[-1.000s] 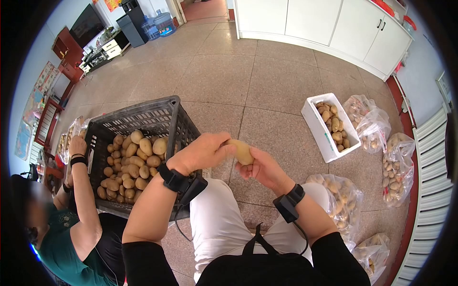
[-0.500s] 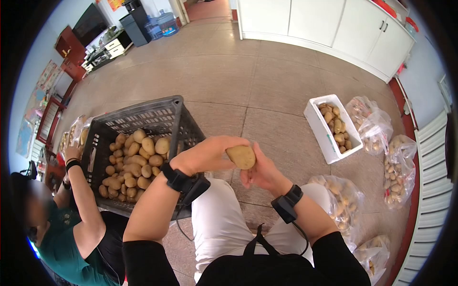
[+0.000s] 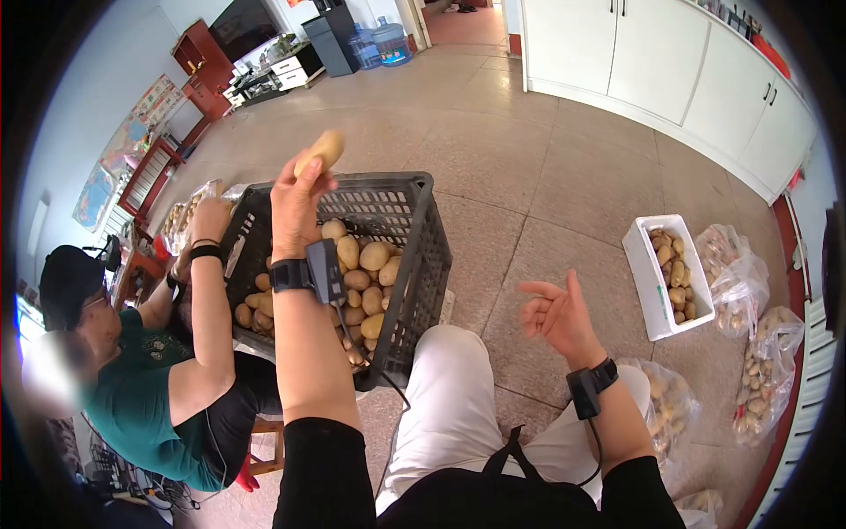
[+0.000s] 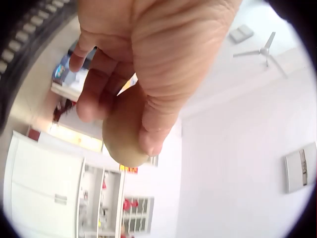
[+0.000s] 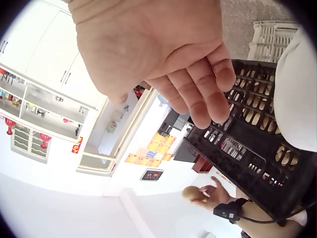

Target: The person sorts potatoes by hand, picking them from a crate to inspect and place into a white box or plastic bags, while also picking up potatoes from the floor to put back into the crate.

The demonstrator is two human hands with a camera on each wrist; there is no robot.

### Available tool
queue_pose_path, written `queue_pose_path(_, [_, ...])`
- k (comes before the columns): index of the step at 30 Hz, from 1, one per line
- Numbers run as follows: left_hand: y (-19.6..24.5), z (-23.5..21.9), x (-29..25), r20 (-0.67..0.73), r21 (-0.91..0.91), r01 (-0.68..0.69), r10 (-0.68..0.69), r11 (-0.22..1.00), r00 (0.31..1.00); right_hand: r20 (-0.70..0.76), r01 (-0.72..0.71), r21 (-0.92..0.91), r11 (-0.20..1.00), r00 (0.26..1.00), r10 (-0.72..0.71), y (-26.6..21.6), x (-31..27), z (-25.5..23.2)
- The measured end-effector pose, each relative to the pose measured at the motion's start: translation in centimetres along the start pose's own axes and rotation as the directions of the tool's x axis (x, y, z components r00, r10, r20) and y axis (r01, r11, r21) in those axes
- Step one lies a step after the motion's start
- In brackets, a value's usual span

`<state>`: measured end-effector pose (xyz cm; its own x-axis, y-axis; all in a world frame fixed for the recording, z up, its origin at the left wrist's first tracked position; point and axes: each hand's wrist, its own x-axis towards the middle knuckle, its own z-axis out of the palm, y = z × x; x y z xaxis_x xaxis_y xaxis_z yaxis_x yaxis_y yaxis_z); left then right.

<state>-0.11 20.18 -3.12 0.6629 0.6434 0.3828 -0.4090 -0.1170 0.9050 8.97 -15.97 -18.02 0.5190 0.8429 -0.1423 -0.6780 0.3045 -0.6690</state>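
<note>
My left hand (image 3: 298, 203) holds a potato (image 3: 321, 152) up over the far left part of the black crate (image 3: 423, 256). In the left wrist view the thumb and fingers of the left hand (image 4: 148, 64) grip the potato (image 4: 124, 129) from both sides. Several potatoes (image 3: 357, 280) lie in the crate, partly hidden by my left forearm. Palm up and with nothing in it, my right hand (image 3: 564, 322) is to the right of the crate, its fingers loosely spread. The right wrist view shows the same right hand (image 5: 158, 59) with relaxed fingers.
A white foam box (image 3: 648, 282) of potatoes stands on the floor at the right, with bags of potatoes (image 3: 758, 379) beside it. At the left, a seated person in green (image 3: 150, 388) reaches toward other bags (image 3: 189, 212). White cabinets (image 3: 652, 62) line the back.
My left hand has carried the potato left and up, away from my right hand, which has let go of it and moved right. The head view has turned left.
</note>
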Motion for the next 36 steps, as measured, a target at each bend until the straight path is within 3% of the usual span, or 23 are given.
queue_pose_path(2, [-2.5, -3.8, 0.4, -0.139, 0.171, 0.179, -0.156, 0.969, 0.978, -0.017, 0.011, -0.01, 1.0, 1.0, -0.011, 0.1, 0.0, -0.2])
queue_pose_path(4, [-5.1, -6.0, -0.3, -0.197, 0.398, 0.396, -0.345, 0.827, 0.918, -0.033, 0.028, -0.019, 0.999, 0.999, -0.028, 0.2, 0.2, -0.4])
queue_pose_path(6, [-8.3, -7.1, -1.0, -0.198, 0.46, 0.517, -0.483, 0.723, 0.853, -0.071, 0.045, 0.002, 0.999, 0.997, -0.044, 0.1, 0.2, -0.5])
queue_pose_path(8, [-10.0, -6.9, -1.9, -0.228, 0.531, 0.566, -0.537, 0.63, 0.812, -0.08, 0.06, -0.012, 0.998, 0.995, -0.061, 0.0, 0.1, -0.6])
queue_pose_path(9, [-10.4, -6.4, -1.7, -0.273, 0.637, 0.602, -0.59, 0.481, 0.76, -0.093, 0.07, -0.023, 0.997, 0.993, -0.072, -0.1, 0.0, -0.7])
queue_pose_path(13, [-11.4, -5.4, -1.6, -0.176, 0.661, 0.576, -0.646, 0.481, 0.742, -0.12, 0.077, -0.011, 0.997, 0.99, -0.077, -0.3, -0.2, -1.3])
queue_pose_path(16, [-10.8, -4.3, -1.4, -0.057, 0.724, 0.525, -0.721, 0.446, 0.69, -0.1, 0.09, -0.009, 0.996, 0.991, -0.09, -0.3, -0.1, -1.7])
queue_pose_path(19, [-9.8, -2.3, -2.1, -0.035, 0.777, 0.487, -0.746, 0.398, 0.665, -0.1, 0.102, -0.023, 0.995, 0.99, -0.103, -0.3, -0.2, -1.5])
queue_pose_path(23, [-14.2, -4.2, -1.2, -0.09, 0.822, 0.445, -0.692, 0.354, 0.717, -0.107, 0.093, -0.011, 0.996, 0.99, -0.094, -0.2, -0.1, -1.4])
queue_pose_path(24, [-16.4, -6.0, -0.2, -0.057, 0.892, 0.323, -0.63, 0.316, 0.775, -0.112, 0.091, -0.01, 0.996, 0.989, -0.091, -0.2, -0.1, -1.4])
queue_pose_path(26, [-16.2, -6.2, 0.1, -0.011, 0.944, 0.195, -0.567, 0.266, 0.824, -0.122, 0.089, -0.019, 0.996, 0.988, -0.091, -0.3, -0.2, -1.2])
queue_pose_path(28, [-11.6, -3.7, -1.1, -0.261, 0.663, 0.465, -0.4, 0.587, 0.878, -0.133, 0.083, -0.03, 0.996, 0.987, -0.087, -0.4, -0.2, -1.2])
queue_pose_path(29, [-10.8, -3.2, -1.2, -0.315, 0.591, 0.513, -0.408, 0.623, 0.857, -0.137, 0.091, -0.045, 0.995, 0.986, -0.097, -0.4, -0.3, -1.3])
queue_pose_path(34, [-11.8, -3.8, 0.0, -0.307, 0.621, 0.404, -0.266, 0.671, 0.914, -0.148, 0.105, -0.051, 0.993, 0.983, -0.112, -0.4, -0.5, -1.7])
queue_pose_path(36, [-12.3, -3.9, 0.6, -0.314, 0.687, 0.386, -0.227, 0.616, 0.922, -0.155, 0.103, 0.013, 0.995, 0.983, -0.1, -0.4, -0.5, -1.5])
